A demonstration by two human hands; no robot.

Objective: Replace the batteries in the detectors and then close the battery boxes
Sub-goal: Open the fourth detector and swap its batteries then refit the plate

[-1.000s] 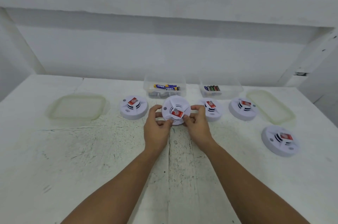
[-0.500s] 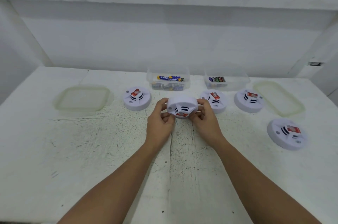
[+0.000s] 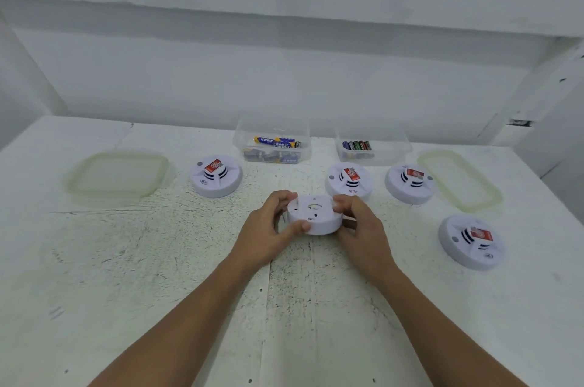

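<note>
The left grip [image 3: 267, 230] at 9 o'clock and right grip [image 3: 363, 228] at 3 o'clock pinch the upturned detector [image 3: 316, 219] by its rim at the bench [image 3: 126, 260] centre, so twisting its cover with such shallow holds could let it slip.

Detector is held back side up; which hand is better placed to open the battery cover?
Probably the right hand: its fingertips lie at the back's edge, while the left hand clamps the detector by its rim, thumb on its side.
</note>
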